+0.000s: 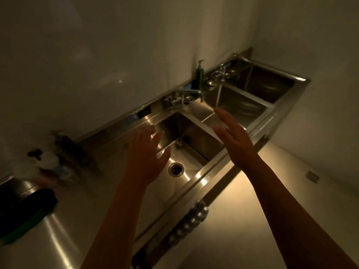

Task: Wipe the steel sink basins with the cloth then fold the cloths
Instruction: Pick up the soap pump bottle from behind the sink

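Head view, dim light. The left hand (144, 152) hangs over the left rim of the near basin (194, 152), palm down. The right hand (233, 136) stands on edge above the divider at the basin's right. Both have their fingers spread and straight and hold nothing. This bare-handed, raised posture suggests a reach or a pause before work, not wiping itself. The near basin holds only its drain (175, 168) and a small fitting (179, 141) at the back wall, with no water visible. The middle basin (239, 105) and the far basin (272, 84), both right of the near one, look bare, though their depths are too dark to be sure. No cloth lies in any basin. A dark wad (25, 212) with a green edge rests on the counter (64, 230) well left of the near basin. It is probably the cloth, but cannot be confirmed. Blurred bottles (48, 162) stand behind it. A faucet (186, 94) and a soap pump (199, 74) sit behind the near basin.
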Available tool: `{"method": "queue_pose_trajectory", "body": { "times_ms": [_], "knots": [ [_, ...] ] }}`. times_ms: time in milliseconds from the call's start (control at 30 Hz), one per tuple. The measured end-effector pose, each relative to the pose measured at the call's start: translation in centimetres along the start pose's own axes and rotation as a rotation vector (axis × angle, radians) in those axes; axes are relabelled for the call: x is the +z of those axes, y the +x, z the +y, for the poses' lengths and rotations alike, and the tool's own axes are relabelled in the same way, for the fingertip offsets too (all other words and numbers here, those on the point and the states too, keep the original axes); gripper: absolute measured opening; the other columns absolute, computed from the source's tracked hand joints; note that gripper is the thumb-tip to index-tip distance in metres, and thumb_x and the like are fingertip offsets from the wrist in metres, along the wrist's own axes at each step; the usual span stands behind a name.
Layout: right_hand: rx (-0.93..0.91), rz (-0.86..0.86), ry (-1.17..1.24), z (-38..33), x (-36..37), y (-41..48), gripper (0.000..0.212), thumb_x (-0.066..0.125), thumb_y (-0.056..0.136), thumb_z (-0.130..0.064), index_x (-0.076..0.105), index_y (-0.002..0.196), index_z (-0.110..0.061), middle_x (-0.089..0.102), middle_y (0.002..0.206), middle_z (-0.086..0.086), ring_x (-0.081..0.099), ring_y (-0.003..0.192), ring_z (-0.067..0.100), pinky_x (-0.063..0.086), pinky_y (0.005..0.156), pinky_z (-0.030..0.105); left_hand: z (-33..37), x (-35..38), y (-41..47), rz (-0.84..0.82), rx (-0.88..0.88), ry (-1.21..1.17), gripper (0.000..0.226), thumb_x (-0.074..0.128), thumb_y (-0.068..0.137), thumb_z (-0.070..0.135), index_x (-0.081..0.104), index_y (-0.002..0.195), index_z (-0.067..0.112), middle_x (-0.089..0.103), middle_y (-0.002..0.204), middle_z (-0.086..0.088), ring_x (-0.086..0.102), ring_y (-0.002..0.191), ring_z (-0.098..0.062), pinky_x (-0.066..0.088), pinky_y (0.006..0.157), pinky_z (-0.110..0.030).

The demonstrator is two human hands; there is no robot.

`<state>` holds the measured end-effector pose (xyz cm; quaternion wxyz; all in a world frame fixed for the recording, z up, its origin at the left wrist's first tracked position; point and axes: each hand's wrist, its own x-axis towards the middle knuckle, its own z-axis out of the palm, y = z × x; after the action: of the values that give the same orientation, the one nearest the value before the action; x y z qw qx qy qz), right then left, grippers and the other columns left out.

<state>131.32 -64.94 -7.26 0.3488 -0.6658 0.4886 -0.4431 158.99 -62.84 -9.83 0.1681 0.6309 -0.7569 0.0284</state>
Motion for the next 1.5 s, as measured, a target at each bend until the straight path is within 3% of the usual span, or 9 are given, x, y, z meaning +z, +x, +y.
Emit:
{"method": "queue_pose_trajectory", "body": {
  "times_ms": [133, 300, 400, 533, 667, 833, 1000, 1233, 1500],
  "knots": [
    [0.005, 0.104, -0.049, 1.4, -9.4, -2.5, 0.064, 0.047, 0.091, -0.067, 0.037, 0.149, -0.044, 0.039, 0.15, -0.025, 0.039, 0.137, -0.004, 0.04, 0.112, 0.039, 9.3, 1.1, 2.4, -0.004, 0.021, -0.076, 0.061, 0.047, 0.098, 0.056, 0.054, 0.147, 0.021, 0.04, 0.161, -0.01, 0.029, 0.153, -0.033, 0.027, 0.12, -0.061],
    [0.002, 0.225, -0.095, 1.7, -18.3, -4.9, 0.062, 0.044, 0.09, -0.07, 0.035, 0.148, -0.049, 0.038, 0.155, -0.015, 0.038, 0.14, 0.005, 0.038, 0.108, 0.031, 18.8, 2.0, 4.9, -0.047, 0.092, -0.119, 0.059, 0.049, 0.099, 0.055, 0.048, 0.15, 0.024, 0.036, 0.162, -0.01, 0.026, 0.154, -0.032, 0.027, 0.12, -0.062],
    [-0.006, 0.293, -0.1, 1.6, -22.0, -5.8, 0.062, 0.043, 0.091, -0.068, 0.036, 0.148, -0.046, 0.04, 0.153, -0.013, 0.039, 0.14, 0.007, 0.039, 0.111, 0.035, 22.7, 2.1, 6.3, -0.032, 0.143, -0.169, 0.059, 0.051, 0.098, 0.056, 0.049, 0.148, 0.025, 0.037, 0.162, -0.007, 0.027, 0.153, -0.03, 0.028, 0.119, -0.062],
    [0.01, 0.363, -0.093, 2.2, -25.6, -6.7, 0.065, 0.043, 0.089, -0.069, 0.037, 0.148, -0.043, 0.039, 0.155, -0.01, 0.039, 0.141, 0.011, 0.04, 0.112, 0.041, 26.6, 2.7, 8.6, -0.021, 0.244, -0.215, 0.07, 0.034, 0.092, 0.065, 0.051, 0.145, 0.023, 0.043, 0.157, -0.007, 0.034, 0.15, -0.029, 0.031, 0.119, -0.058],
    [0.028, 0.383, -0.112, 3.5, -28.0, -5.9, 0.062, 0.043, 0.09, -0.067, 0.038, 0.148, -0.044, 0.04, 0.154, -0.01, 0.04, 0.139, 0.01, 0.041, 0.11, 0.038, 28.7, 3.8, 11.5, -0.033, 0.249, -0.229, 0.068, 0.032, 0.091, 0.063, 0.051, 0.144, 0.026, 0.041, 0.159, -0.007, 0.031, 0.151, -0.03, 0.031, 0.118, -0.06],
    [0.031, 0.37, -0.054, 5.2, -28.6, -2.6, 0.061, 0.043, 0.089, -0.068, 0.038, 0.146, -0.047, 0.04, 0.154, -0.011, 0.04, 0.139, 0.007, 0.04, 0.104, 0.028, 28.5, 5.6, 14.4, -0.043, 0.231, -0.234, 0.064, 0.038, 0.093, 0.061, 0.049, 0.145, 0.027, 0.041, 0.159, -0.006, 0.03, 0.152, -0.029, 0.029, 0.119, -0.06],
    [0.041, 0.284, -0.017, 7.3, -26.9, 3.8, 0.053, 0.046, 0.092, -0.061, 0.039, 0.144, -0.05, 0.041, 0.154, -0.009, 0.04, 0.139, 0.008, 0.041, 0.106, 0.033, 25.1, 7.6, 18.1, -0.001, 0.144, -0.235, 0.066, 0.037, 0.091, 0.063, 0.052, 0.144, 0.026, 0.044, 0.157, -0.004, 0.031, 0.151, -0.029, 0.024, 0.119, -0.056],
    [0.103, 0.165, -0.013, 13.9, -22.4, 14.2, 0.061, 0.046, 0.088, -0.068, 0.041, 0.145, -0.046, 0.042, 0.152, -0.014, 0.04, 0.139, 0.006, 0.04, 0.11, 0.038, 18.0, 13.5, 24.8, -0.114, -0.058, -0.208, 0.055, 0.052, 0.099, 0.051, 0.049, 0.149, 0.028, 0.033, 0.165, -0.003, 0.019, 0.156, -0.027, 0.023, 0.122, -0.062],
    [0.102, 0.056, 0.007, 15.7, -19.5, 23.9, 0.06, 0.048, 0.091, -0.064, 0.043, 0.146, -0.041, 0.046, 0.149, -0.016, 0.045, 0.134, 0.002, 0.041, 0.102, 0.026, 13.3, 15.5, 29.8, -0.112, -0.173, -0.228, 0.056, 0.053, 0.099, 0.049, 0.049, 0.148, 0.023, 0.038, 0.161, -0.003, 0.024, 0.154, -0.025, 0.029, 0.121, -0.056]
  ]
}}
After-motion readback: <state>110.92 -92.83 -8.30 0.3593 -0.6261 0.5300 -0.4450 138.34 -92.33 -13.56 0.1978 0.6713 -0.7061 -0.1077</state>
